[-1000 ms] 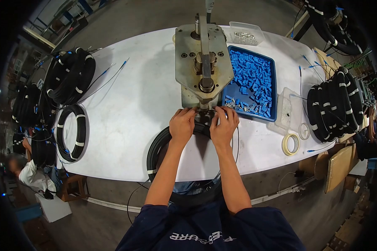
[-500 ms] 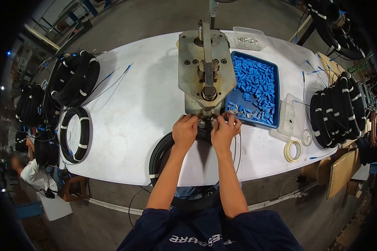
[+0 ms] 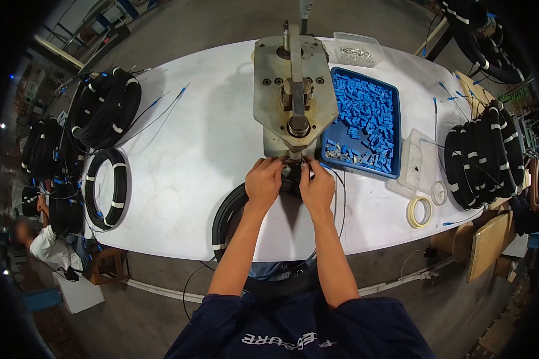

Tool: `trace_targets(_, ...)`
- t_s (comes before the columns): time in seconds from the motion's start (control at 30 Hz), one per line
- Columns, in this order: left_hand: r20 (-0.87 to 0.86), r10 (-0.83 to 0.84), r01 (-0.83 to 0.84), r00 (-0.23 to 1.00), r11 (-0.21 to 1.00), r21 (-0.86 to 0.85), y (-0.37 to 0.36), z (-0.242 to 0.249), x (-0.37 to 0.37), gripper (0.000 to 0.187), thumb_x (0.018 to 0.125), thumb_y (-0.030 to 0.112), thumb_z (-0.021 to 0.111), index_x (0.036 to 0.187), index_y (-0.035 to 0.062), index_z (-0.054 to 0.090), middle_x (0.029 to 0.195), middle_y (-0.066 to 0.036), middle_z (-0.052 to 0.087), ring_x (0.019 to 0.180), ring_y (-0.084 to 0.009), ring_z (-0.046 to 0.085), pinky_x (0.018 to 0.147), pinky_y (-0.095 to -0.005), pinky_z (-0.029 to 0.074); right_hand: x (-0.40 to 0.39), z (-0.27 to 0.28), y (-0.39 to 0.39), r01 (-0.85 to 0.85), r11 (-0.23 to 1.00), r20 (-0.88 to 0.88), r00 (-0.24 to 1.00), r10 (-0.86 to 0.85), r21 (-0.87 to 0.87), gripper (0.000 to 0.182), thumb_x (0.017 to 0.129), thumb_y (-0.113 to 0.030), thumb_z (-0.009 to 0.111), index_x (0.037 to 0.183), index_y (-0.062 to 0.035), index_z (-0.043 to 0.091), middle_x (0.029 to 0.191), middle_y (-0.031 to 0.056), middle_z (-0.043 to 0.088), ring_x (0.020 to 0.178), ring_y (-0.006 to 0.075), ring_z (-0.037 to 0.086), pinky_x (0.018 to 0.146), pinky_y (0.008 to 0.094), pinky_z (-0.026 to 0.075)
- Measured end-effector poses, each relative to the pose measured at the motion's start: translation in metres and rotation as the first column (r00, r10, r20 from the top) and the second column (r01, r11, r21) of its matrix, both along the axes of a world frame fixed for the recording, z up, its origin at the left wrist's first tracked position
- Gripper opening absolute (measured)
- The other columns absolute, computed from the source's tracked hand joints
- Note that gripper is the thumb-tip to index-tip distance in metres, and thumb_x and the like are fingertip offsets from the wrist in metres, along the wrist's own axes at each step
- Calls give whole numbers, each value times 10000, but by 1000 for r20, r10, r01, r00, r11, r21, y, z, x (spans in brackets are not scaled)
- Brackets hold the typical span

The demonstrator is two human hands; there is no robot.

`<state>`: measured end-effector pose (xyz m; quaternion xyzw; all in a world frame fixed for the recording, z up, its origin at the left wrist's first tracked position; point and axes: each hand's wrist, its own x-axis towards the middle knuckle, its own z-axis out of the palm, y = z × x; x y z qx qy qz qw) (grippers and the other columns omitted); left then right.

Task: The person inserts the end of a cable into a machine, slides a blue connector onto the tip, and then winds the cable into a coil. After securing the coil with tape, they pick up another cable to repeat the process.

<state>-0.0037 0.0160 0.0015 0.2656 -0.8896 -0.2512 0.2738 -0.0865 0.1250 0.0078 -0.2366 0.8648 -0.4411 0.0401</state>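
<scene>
A metal hand press (image 3: 295,90) stands in front of me, its narrow lower end between my fingertips. My left hand (image 3: 263,184) is closed at the left of that end, its fingers pinched together. On the other side my right hand (image 3: 317,188) has thumb and fingers brought together close under the press. Whatever sits between the fingertips is too small and too covered to name. A thin black cable (image 3: 344,206) curves down past my right hand. Under my wrists lies a black cable coil (image 3: 226,215) with white tape, partly hidden by my left forearm.
Right of the press stands a blue tray (image 3: 396,137) of small blue connector parts. Behind it is a clear box (image 3: 374,55) of metal bits. Tape rolls (image 3: 419,212) and cable coils (image 3: 482,155) lie at right. More coils (image 3: 111,107) are at left, where a person (image 3: 54,248) sits.
My right hand has turned, and its fingers are drawn in closer to the press. The thin cable now bows out further beside it. My left hand stays almost in place.
</scene>
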Motion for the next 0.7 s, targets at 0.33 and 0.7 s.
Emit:
trace_targets(0.33, -34, -1, -1, 999, 998, -63, -1, -4, 0, 83, 861, 101, 617, 907, 91, 686, 844, -58, 658, 759, -284, 614, 630, -402, 518, -6, -16, 0, -40, 985, -28, 999, 36, -171, 137, 920, -103, 599, 1015, -33, 669, 812, 168, 693, 705, 330, 671, 624, 394, 504)
trace_targets(0.7, -2, 2, -2, 1000, 1000, -6, 1, 0, 1, 134, 870, 114, 601, 953, 84, 702, 853, -91, 665, 789, -305, 623, 669, -411, 507, -6, -14, 0, -48, 975, 1, 999, 49, -219, 135, 918, -86, 603, 1016, -17, 665, 787, 154, 696, 692, 300, 679, 625, 362, 510)
